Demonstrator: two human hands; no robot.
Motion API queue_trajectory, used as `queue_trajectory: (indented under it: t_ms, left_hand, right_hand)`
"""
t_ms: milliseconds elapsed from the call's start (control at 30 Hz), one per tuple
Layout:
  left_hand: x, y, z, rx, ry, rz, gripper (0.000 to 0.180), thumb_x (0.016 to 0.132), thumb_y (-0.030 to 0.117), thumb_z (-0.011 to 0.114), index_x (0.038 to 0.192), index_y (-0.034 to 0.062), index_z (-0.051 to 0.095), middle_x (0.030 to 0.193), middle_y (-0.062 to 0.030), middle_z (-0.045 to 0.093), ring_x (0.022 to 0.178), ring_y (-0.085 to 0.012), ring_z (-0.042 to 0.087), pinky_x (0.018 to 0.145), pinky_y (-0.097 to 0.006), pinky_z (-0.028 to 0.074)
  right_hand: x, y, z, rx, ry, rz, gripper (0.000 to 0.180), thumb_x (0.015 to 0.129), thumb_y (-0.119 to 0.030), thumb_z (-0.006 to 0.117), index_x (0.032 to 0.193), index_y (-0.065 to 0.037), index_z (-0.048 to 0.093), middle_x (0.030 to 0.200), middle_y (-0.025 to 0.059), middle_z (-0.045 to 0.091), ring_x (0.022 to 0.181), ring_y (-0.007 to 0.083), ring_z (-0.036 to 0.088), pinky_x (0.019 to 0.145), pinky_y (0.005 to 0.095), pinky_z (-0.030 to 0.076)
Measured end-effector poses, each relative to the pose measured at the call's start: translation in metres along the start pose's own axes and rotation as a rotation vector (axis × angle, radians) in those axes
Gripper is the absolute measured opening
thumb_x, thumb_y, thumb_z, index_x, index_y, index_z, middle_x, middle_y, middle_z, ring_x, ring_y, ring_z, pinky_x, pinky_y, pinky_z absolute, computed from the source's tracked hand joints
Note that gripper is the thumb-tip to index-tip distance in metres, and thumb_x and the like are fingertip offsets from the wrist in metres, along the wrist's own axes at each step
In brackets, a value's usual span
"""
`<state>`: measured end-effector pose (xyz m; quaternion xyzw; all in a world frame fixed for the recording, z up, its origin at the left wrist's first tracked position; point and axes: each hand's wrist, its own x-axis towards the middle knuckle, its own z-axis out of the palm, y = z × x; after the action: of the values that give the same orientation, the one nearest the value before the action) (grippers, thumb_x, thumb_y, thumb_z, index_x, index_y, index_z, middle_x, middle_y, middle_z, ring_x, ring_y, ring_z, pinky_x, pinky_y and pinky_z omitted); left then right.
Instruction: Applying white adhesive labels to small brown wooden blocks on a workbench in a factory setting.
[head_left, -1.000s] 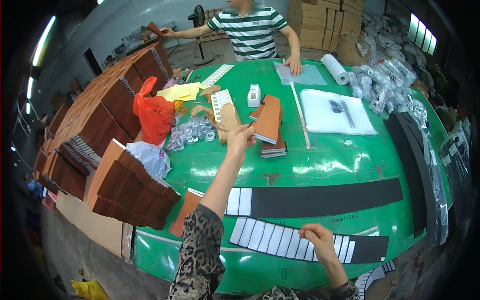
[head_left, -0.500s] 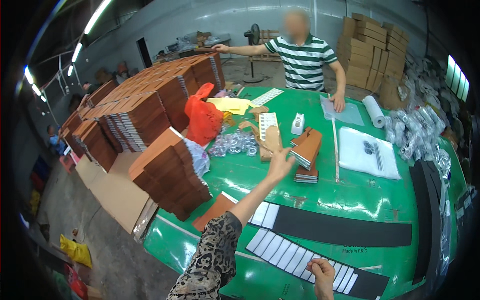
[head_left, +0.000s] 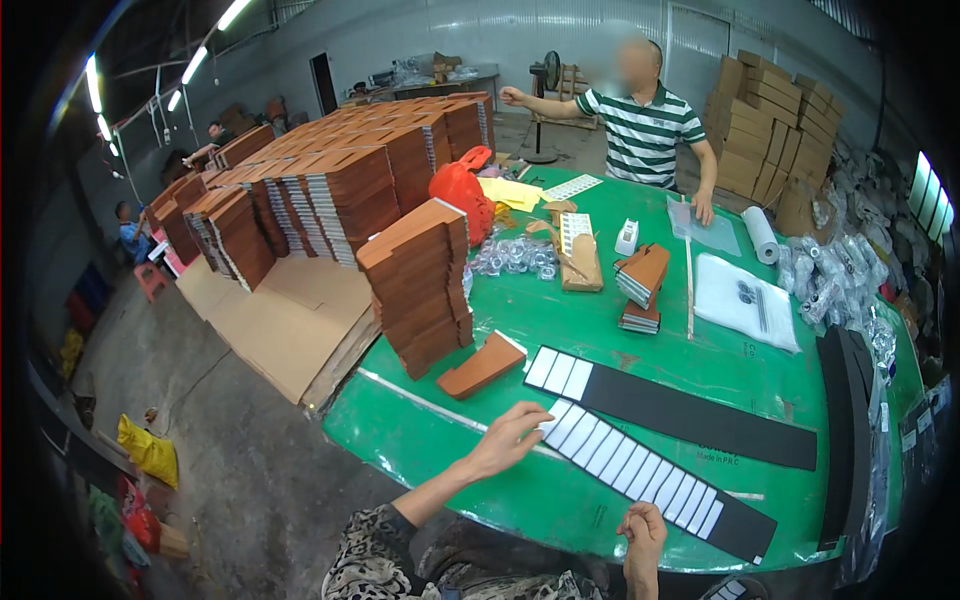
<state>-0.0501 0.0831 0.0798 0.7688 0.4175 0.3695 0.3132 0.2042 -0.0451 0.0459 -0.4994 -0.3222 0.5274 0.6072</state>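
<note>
Two bare hands, both mine, reach in from the near edge. On my left hand (head_left: 508, 440) the fingers stretch forward, tips at the left end of a black strip; I cannot tell whether they pinch it or only hover over it. On my right hand (head_left: 643, 530) the fingers curl in and the thumb meets them; whether something thin is between is too small to tell.

That near strip (head_left: 648, 480) lies slantwise on a green table (head_left: 590, 335) before me, its left end farther off than its right, with a row of white pads along most of its length. Just beyond it is a second black strip (head_left: 700, 415), white pads at its left end only.

To the left, one brown piece (head_left: 480, 368) lies flat beside a tall brown stack (head_left: 418, 290). Farther out sit a small brown pile (head_left: 642, 275) and, to its right, clear plastic sheets (head_left: 740, 295). At the far side a co-worker (head_left: 645, 140) in a striped shirt rests one hand on a translucent sheet (head_left: 725, 235).
</note>
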Motion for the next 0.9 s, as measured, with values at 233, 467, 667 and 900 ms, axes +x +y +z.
queue_trajectory:
  t_ms: [233, 467, 667, 900]
  left_hand:
    - [-0.075, -0.012, -0.013, 0.134, 0.231, -0.088, 0.025, 0.082, 0.003, 0.058, 0.107, 0.0037, 0.06, 0.104, -0.0126, 0.056, 0.095, -0.0267, 0.058, 0.08, -0.034, 0.047]
    - [-0.09, -0.012, -0.016, 0.144, 0.289, -0.118, 0.024, 0.081, 0.002, 0.057, 0.104, 0.0024, 0.061, 0.102, -0.013, 0.058, 0.096, -0.0283, 0.058, 0.081, -0.034, 0.047]
    - [-0.09, -0.024, -0.018, 0.218, 0.349, -0.119, 0.024, 0.079, 0.001, 0.059, 0.103, 0.0016, 0.062, 0.099, -0.013, 0.059, 0.087, -0.0245, 0.06, 0.078, -0.034, 0.048]
    - [-0.053, -0.055, -0.053, 0.384, 0.566, -0.186, 0.03, 0.076, 0.005, 0.062, 0.106, 0.006, 0.061, 0.101, -0.0135, 0.059, 0.093, -0.0292, 0.057, 0.082, -0.036, 0.046]
  right_hand:
    - [-0.04, -0.008, 0.012, 0.012, -0.058, -0.048, 0.008, 0.09, -0.004, 0.049, 0.096, -0.001, 0.052, 0.059, -0.0011, 0.041, 0.051, 0.007, 0.038, 0.05, 0.0234, 0.038]
    - [-0.06, -0.004, 0.01, 0.008, -0.035, -0.026, 0.014, 0.092, -0.015, 0.054, 0.089, -0.001, 0.055, 0.055, -0.0019, 0.041, 0.045, 0.0071, 0.036, 0.052, 0.0232, 0.04]
    - [-0.067, 0.005, 0.003, 0.039, -0.01, -0.036, 0.023, 0.094, -0.021, 0.052, 0.085, -0.001, 0.053, 0.055, -0.0016, 0.041, 0.048, 0.0071, 0.038, 0.055, 0.0253, 0.041]
    - [-0.065, 0.0, 0.003, -0.011, 0.036, -0.008, 0.02, 0.095, -0.02, 0.05, 0.086, -0.002, 0.053, 0.057, -0.0015, 0.041, 0.051, 0.007, 0.04, 0.056, 0.0255, 0.041]
